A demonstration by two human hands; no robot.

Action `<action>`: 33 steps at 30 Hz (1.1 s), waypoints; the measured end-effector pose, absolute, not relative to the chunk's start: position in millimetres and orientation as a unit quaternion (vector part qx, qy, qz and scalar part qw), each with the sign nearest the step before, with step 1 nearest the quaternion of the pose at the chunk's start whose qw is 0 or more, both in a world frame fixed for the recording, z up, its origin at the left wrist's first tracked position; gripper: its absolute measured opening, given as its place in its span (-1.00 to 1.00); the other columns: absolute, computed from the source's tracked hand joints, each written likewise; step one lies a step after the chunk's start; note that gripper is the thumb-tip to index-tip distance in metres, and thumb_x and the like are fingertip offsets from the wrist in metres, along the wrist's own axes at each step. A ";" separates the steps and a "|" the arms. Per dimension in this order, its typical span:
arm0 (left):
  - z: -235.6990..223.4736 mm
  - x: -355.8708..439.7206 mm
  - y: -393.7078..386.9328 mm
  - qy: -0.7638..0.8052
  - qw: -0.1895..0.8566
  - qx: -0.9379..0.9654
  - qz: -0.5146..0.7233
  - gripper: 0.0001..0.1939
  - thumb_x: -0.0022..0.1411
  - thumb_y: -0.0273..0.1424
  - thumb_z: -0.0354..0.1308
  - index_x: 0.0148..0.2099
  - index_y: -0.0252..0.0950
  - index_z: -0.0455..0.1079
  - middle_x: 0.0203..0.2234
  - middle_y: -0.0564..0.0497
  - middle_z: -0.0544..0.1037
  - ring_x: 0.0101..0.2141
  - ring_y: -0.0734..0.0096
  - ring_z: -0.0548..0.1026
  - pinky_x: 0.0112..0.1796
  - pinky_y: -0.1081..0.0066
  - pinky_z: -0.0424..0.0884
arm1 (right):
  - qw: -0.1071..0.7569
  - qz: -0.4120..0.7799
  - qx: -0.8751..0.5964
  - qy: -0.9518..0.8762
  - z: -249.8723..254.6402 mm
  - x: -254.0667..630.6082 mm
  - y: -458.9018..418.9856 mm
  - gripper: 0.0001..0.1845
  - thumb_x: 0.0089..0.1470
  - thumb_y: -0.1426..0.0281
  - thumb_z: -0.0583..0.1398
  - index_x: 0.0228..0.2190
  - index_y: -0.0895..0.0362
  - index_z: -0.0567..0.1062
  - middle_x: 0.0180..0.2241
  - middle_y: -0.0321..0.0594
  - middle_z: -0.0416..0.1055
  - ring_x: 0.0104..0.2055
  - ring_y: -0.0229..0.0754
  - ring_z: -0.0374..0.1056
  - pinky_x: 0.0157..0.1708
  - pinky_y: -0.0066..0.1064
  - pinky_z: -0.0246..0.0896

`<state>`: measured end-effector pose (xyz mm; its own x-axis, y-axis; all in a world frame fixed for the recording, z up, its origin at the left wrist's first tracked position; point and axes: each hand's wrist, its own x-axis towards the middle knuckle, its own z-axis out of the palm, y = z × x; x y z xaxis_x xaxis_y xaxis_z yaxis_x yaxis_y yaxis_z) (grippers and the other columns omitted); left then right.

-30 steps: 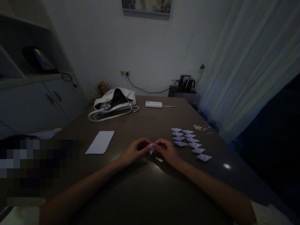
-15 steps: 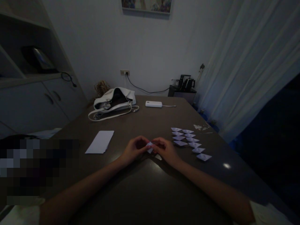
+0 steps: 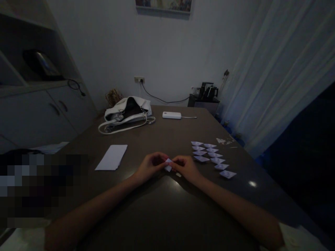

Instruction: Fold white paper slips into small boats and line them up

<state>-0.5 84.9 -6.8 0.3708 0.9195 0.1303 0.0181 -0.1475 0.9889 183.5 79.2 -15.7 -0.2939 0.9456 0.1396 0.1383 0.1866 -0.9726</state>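
Note:
Between my two hands is a small folded piece of white paper, held just above the brown table. My left hand pinches its left side with thumb and fingers. On the other side my right hand grips it, fingers closed. A small pale paper scrap lies on the table under my right hand. To the right, several folded paper boats stand in two slanting rows. A stack of white paper sheets lies to the left of my hands.
A white handbag and a white power bank with a short cable sit toward the table's far end. Torn paper bits lie near the right edge. Beyond the table, a black kettle stands on a small cabinet.
My right hand's fingers have drawn in closer around the folded paper. Less of the scrap beneath that hand shows now. The boats and the paper stack stay in place.

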 end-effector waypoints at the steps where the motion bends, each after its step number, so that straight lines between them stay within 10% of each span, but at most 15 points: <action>1: -7.6 -0.5 85.5 0.372 0.537 0.634 0.414 -0.70 0.01 -0.34 0.32 -0.20 -0.36 0.43 -0.36 -0.02 0.55 -0.35 0.37 0.52 -0.25 0.36 0.44 | 0.420 0.479 -0.420 -0.647 -15.5 183.5 79.1 -0.70 -0.06 0.17 0.29 -0.48 0.19 0.52 -0.60 -0.29 0.40 -0.57 -0.31 0.29 -0.54 -0.49 0.16; 33: -4.2 -3.9 91.5 0.405 0.525 0.621 0.419 -0.76 0.01 -0.26 0.26 -0.40 -0.38 0.46 -0.55 0.00 0.52 -0.51 0.42 0.45 -0.44 0.45 0.34 | 0.403 0.437 -0.412 -0.691 -17.0 186.3 82.4 -0.66 0.05 0.19 0.18 -0.58 0.18 0.44 -0.65 -0.31 0.33 -0.61 -0.33 0.22 -0.60 -0.51 0.10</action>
